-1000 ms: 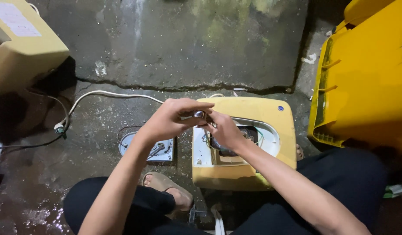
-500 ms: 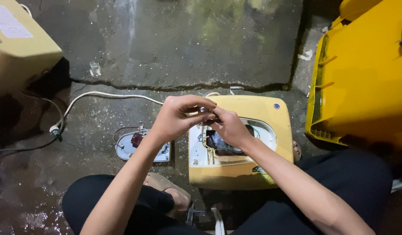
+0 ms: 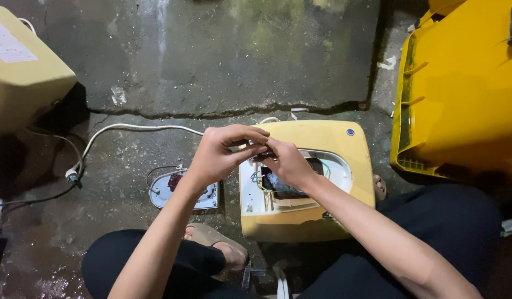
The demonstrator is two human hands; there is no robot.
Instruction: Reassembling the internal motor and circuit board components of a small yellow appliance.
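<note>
Two bare hands meet in the head view just above an opened pale-yellow appliance housing (image 3: 305, 182) that stands on the wet concrete floor (image 3: 211, 66). The left hand (image 3: 222, 155) and right hand (image 3: 286, 163) both have their fingers curled in tight, pinching a small dark part (image 3: 261, 156) between the fingertips; what the part is cannot be made out. Coloured wires (image 3: 261, 185) and a dark inner component (image 3: 289, 182) show through the housing's opening, so the case looks already opened, with its removed panel (image 3: 181, 191) lying on the floor to the left, near a white cable (image 3: 134, 128). The inner wiring seems not yet put back. A yellow bin (image 3: 461, 88) stands at right. Against the picture half a second earlier, the hands hold much the same close pinch above the housing, sitting slightly lower and nearer the opening.
</note>
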